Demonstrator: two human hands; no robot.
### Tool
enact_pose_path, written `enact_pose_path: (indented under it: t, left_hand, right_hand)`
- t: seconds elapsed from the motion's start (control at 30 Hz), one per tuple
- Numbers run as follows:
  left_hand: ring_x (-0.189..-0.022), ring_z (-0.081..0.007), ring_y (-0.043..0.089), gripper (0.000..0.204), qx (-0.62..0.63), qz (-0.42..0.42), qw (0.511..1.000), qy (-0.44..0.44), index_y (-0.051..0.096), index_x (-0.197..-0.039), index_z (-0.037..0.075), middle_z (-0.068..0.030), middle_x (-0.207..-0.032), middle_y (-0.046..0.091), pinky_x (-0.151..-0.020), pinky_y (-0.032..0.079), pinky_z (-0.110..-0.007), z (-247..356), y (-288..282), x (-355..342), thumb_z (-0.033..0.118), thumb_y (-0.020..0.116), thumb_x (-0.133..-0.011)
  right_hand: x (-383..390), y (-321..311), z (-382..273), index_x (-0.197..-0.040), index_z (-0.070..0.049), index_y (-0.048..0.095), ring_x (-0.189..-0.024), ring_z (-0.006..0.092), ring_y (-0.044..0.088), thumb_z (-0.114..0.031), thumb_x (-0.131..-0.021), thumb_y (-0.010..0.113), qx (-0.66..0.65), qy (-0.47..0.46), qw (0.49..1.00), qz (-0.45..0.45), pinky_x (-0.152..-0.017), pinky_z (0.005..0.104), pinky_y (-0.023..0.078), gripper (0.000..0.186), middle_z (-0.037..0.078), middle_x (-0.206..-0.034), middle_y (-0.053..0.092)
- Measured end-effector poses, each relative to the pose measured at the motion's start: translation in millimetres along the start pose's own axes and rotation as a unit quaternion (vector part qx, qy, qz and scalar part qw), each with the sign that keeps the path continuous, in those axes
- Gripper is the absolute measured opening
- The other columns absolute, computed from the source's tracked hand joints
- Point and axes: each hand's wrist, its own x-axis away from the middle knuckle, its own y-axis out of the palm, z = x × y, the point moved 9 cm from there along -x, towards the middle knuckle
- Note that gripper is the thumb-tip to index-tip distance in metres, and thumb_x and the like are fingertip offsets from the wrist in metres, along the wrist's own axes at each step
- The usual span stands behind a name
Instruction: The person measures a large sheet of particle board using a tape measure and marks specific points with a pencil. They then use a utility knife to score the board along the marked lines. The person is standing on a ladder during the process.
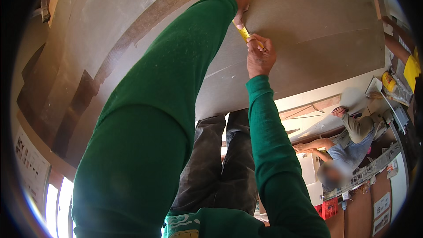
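Head view showed a yellow measuring tape [243, 33] stretched flat against a grey board [308, 26], between two hands. Left hand [240, 0] pressed its upper end with the thumb; right hand [260, 55] pinched the lower end, fingers closed. Another person [348, 143] crouched nearby.

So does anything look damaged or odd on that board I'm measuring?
Nothing clearly damaged. The brown board shows a faint pale scuff line, and both hands, left and right, hold a yellow tape measure flat against it.
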Motion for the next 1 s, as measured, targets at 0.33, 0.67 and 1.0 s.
enact_pose_path:
  t: [0.33, 0.67, 1.0]
  left_hand:
    - [-0.077, -0.0281, 0.069, 0.038, -0.028, 0.014, 1.000, -0.001, 0.073, -0.085, 0.004, -0.0094, -0.074, 0.071, -0.070, 0.052, -0.044, -10.3, 7.5, -13.4, 0.036, 0.088, -0.070]
    - [-0.079, -0.0277, 0.069, 0.039, -0.034, 0.016, 0.999, -0.007, 0.074, -0.085, 0.004, -0.0092, -0.076, 0.071, -0.071, 0.053, -0.044, -12.9, 9.0, -16.2, 0.038, 0.087, -0.071]
    - [-0.077, -0.0291, 0.069, 0.038, -0.030, 0.011, 0.999, -0.002, 0.074, -0.086, 0.004, -0.0090, -0.076, 0.071, -0.070, 0.053, -0.045, -18.0, 14.6, -23.5, 0.037, 0.086, -0.071]
  right_hand:
    - [4.4, 1.2, -7.7, -0.096, 0.003, 0.066, -0.078, 0.0124, 0.058, -0.013, -0.092, 0.069, -0.003, 0.000, 1.000, 0.025, -0.071, 0.0283, 0.051, 0.017, 0.006, -0.089, 0.067]
    - [5.1, 0.8, -6.4, -0.096, 0.003, 0.066, -0.078, 0.0129, 0.059, -0.015, -0.092, 0.069, -0.015, 0.015, 0.999, 0.039, -0.071, 0.0280, 0.050, 0.018, 0.007, -0.088, 0.067]
    - [3.0, 3.0, -5.1, -0.094, 0.003, 0.066, -0.078, 0.0140, 0.059, -0.014, -0.090, 0.069, -0.040, 0.022, 0.998, 0.032, -0.072, 0.0285, 0.051, 0.018, 0.007, -0.090, 0.068]
